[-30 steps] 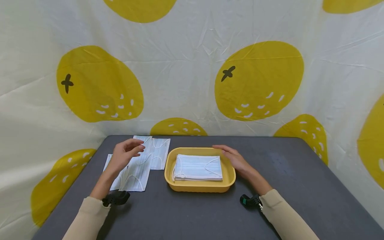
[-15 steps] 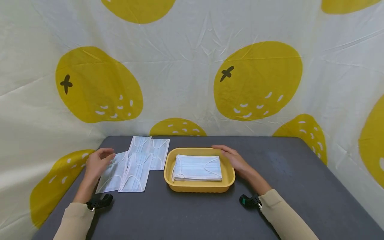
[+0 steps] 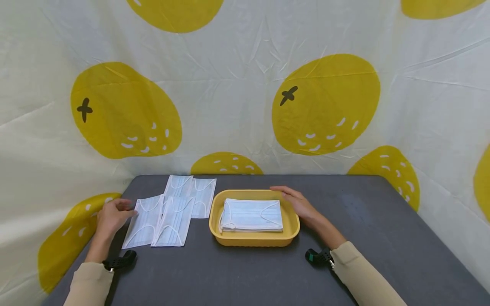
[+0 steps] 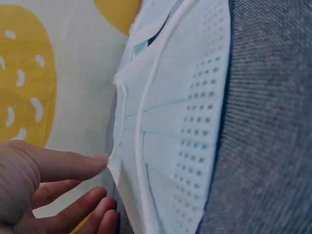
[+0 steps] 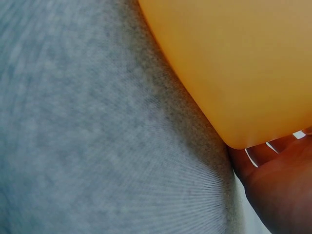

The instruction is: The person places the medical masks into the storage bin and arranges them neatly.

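Observation:
My left hand [image 3: 111,216] is at the upper left corner of the leftmost face mask [image 3: 144,222], which lies pale blue and flat on the table. In the left wrist view the thumb [image 4: 80,165] and a finger partly hidden behind it pinch the mask's corner, where a white ear loop joins. The other fingers hang below, loosely bent. My right hand [image 3: 296,202] rests against the right end of a yellow tray [image 3: 252,241], with fingers along its far rim. Inside the tray lies a stack of face masks [image 3: 252,216].
Beside the leftmost mask lie another mask [image 3: 174,223], one behind it [image 3: 179,185] and one nearer the tray [image 3: 203,197], partly overlapping. They are on a dark grey table [image 3: 344,263]. A white curtain [image 3: 229,106] with yellow fruit prints hangs behind.
My left hand has moved left and a little down, from over the masks to the outer edge of the leftmost one, uncovering them. My right hand and the tray have stayed still.

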Demonstrator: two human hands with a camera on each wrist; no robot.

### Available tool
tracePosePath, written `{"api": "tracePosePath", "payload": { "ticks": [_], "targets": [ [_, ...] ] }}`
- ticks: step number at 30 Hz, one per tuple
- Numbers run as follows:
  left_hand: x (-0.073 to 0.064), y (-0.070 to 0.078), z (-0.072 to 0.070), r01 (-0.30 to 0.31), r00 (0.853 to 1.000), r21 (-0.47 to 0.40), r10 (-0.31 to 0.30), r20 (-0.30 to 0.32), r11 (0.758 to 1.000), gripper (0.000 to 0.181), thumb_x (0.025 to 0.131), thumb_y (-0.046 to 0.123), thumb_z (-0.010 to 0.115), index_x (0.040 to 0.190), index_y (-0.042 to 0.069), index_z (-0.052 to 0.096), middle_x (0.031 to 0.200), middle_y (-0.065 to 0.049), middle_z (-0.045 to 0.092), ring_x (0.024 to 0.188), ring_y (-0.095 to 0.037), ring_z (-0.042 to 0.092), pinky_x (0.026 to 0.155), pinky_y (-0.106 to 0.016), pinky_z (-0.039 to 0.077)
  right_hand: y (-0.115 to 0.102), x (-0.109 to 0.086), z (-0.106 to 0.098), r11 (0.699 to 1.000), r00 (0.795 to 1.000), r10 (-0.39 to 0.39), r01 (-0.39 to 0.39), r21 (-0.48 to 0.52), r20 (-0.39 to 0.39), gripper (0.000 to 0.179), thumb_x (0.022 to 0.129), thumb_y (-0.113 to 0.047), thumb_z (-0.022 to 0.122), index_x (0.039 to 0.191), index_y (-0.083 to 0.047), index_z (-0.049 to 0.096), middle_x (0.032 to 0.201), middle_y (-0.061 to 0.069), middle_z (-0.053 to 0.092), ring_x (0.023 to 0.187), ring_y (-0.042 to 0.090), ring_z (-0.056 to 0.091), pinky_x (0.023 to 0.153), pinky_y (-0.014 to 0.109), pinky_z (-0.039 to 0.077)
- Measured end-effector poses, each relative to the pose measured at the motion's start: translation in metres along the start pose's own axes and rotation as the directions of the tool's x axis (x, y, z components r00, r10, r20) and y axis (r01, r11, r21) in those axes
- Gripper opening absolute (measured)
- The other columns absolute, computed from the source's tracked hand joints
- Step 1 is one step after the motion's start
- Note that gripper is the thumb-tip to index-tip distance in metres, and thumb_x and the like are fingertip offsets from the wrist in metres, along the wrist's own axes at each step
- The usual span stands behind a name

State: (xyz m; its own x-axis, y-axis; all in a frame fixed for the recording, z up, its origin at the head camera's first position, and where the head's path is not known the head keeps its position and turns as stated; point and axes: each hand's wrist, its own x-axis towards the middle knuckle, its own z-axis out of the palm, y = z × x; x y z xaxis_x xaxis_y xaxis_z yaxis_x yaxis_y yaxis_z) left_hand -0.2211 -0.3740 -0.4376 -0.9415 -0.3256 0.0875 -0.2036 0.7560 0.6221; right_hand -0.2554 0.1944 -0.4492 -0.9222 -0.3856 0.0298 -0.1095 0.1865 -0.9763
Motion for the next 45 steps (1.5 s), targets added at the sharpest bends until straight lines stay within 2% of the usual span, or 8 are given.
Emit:
{"api": "tracePosePath", "payload": {
  "ticks": [7,10,15,25,29,33,39,45],
  "targets": [
    [0.0000,-0.0011,-0.0024,0.031,0.996,0.003,-0.031,0.082,1.000,0.050,0.088,0.012,0.078,0.129,-0.008,0.061,0.115,-0.032,0.067,0.097,-0.041,0.060,0.075,-0.042,0.055,0.0014,0.0011,0.0010,1.000,1.000,0.004,-0.004,-0.028,-0.003,0.044,0.113,-0.018,0.032,0.153,-0.011,0.050,0.160,0.017,0.043,0.142,0.037,0.049,0.109,0.041,0.050],
    [0.0023,-0.0016,-0.0016,0.037,0.994,0.018,-0.039,0.101,0.999,0.051,0.087,0.010,0.078,0.131,-0.008,0.059,0.111,-0.030,0.067,0.091,-0.037,0.061,0.073,-0.040,0.055,0.0006,0.0010,0.0016,1.000,1.000,0.019,-0.019,-0.025,-0.010,0.044,0.113,-0.017,0.032,0.153,-0.011,0.050,0.160,0.014,0.043,0.142,0.035,0.049,0.110,0.043,0.050],
    [0.0044,-0.0014,-0.0003,0.025,0.995,0.039,-0.029,0.095,0.999,0.052,0.085,0.006,0.079,0.130,-0.010,0.059,0.108,-0.029,0.067,0.084,-0.033,0.064,0.068,-0.037,0.057,-0.0010,0.0006,0.0021,0.999,0.999,0.025,-0.026,-0.031,-0.022,0.044,0.113,-0.017,0.033,0.152,-0.014,0.053,0.159,0.014,0.046,0.141,0.034,0.051,0.108,0.041,0.051],
    [0.0045,-0.0031,0.0039,-0.007,0.998,0.033,0.005,0.067,0.999,0.048,0.085,0.005,0.076,0.128,-0.011,0.060,0.105,-0.029,0.069,0.087,-0.037,0.062,0.069,-0.039,0.056,-0.0002,-0.0008,0.0017,0.999,1.000,0.018,-0.019,-0.032,-0.019,0.044,0.113,-0.015,0.033,0.152,-0.014,0.052,0.161,0.015,0.043,0.141,0.034,0.051,0.106,0.037,0.053],
    [0.0033,-0.0043,0.0054,-0.010,0.999,-0.011,0.011,0.046,1.000,0.045,0.087,0.004,0.072,0.128,-0.010,0.060,0.106,-0.029,0.069,0.087,-0.035,0.063,0.067,-0.035,0.057,0.0011,-0.0005,0.0012,0.999,1.000,0.010,-0.011,-0.034,-0.010,0.044,0.113,-0.015,0.032,0.153,-0.012,0.051,0.162,0.017,0.042,0.141,0.035,0.051,0.105,0.035,0.053],
    [0.0024,-0.0036,0.0037,0.011,0.999,-0.100,-0.008,0.036,0.995,0.043,0.091,0.005,0.068,0.130,-0.011,0.060,0.113,-0.032,0.066,0.089,-0.034,0.066,0.065,-0.026,0.057,0.0011,0.0007,0.0010,0.999,1.000,-0.001,0.001,-0.046,-0.006,0.044,0.113,-0.016,0.032,0.154,-0.010,0.049,0.163,0.017,0.040,0.143,0.037,0.049,0.110,0.042,0.050],
    [0.0029,-0.0028,-0.0009,0.064,0.995,-0.180,-0.049,0.087,0.982,0.040,0.096,0.008,0.064,0.132,-0.011,0.059,0.123,-0.032,0.061,0.097,-0.034,0.063,0.069,-0.022,0.058,-0.0002,0.0008,0.0005,1.000,1.000,0.000,0.000,-0.026,-0.006,0.045,0.113,-0.017,0.031,0.155,-0.007,0.047,0.162,0.019,0.040,0.142,0.041,0.048,0.109,0.045,0.050],
    [0.0043,-0.0046,-0.0028,0.064,0.989,-0.201,-0.035,0.143,0.978,0.037,0.099,0.010,0.061,0.130,-0.010,0.061,0.127,-0.031,0.062,0.103,-0.033,0.062,0.073,-0.019,0.054,0.0008,0.0010,-0.0002,1.000,1.000,0.001,-0.001,-0.022,-0.007,0.045,0.113,-0.017,0.032,0.154,-0.007,0.047,0.161,0.020,0.041,0.141,0.040,0.049,0.107,0.040,0.052]
  ]
}}
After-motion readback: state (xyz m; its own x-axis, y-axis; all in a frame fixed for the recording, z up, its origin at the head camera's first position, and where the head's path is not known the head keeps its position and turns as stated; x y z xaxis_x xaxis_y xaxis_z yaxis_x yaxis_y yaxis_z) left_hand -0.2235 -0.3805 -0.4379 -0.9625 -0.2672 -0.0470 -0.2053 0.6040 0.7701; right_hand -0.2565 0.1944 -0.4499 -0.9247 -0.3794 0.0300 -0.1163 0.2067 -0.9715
